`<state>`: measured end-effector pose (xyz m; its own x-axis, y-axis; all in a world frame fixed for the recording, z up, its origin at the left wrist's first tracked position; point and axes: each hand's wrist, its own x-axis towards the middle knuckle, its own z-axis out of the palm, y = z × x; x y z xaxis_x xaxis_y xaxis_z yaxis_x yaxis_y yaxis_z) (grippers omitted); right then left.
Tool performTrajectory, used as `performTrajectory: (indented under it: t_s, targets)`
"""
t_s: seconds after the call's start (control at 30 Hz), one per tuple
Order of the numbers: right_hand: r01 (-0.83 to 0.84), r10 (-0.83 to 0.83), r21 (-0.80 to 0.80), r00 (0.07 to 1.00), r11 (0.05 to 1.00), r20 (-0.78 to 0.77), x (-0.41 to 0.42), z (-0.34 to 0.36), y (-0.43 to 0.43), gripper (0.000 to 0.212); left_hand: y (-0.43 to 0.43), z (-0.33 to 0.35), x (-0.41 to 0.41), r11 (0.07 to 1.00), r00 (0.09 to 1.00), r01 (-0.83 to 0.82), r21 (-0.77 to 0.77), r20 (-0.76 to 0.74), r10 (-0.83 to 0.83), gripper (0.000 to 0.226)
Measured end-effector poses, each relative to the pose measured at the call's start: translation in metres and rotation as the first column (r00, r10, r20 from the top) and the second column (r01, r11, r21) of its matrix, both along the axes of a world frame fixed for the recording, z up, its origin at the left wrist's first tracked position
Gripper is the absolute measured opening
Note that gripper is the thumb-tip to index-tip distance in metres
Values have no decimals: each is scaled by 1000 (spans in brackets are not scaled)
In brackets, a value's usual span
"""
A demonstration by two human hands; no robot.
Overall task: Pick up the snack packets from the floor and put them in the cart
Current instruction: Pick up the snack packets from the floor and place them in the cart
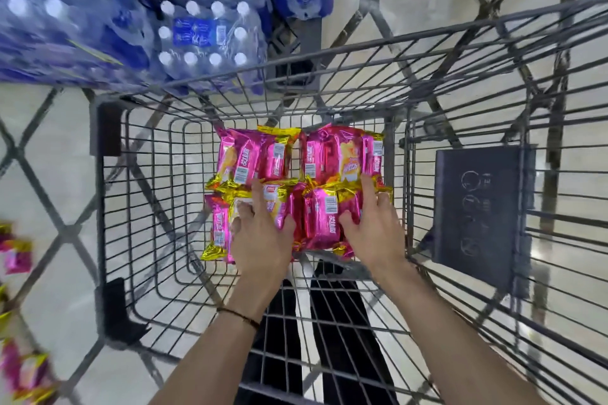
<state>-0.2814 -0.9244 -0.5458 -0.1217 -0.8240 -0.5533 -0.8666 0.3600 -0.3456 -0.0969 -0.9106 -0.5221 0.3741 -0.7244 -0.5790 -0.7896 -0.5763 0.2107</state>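
Left hand [260,240] and right hand [375,230] each clasping pink and gold foil snack packets [320,223], on the bottom of a grey wire cart [102,128], loose packets [18,260] on the floor at 8 o'clock, shrink-wrapped water bottles [204,33] at 11 o'clock.

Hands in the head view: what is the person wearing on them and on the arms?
The left hand and right hand are ungloved, with no rings or watch visible. Both arms are bare as far as the frame shows, with no sleeves in view. A thin dark cord bracelet circles the left wrist.
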Motion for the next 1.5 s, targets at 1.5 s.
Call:
performTrajectory:
  t_s: [1.5]
  targets:
    - [-343,268,-287,924,894,-272,59,280,38,54,46,254,102,877,921,385,-286,179,-345,59]
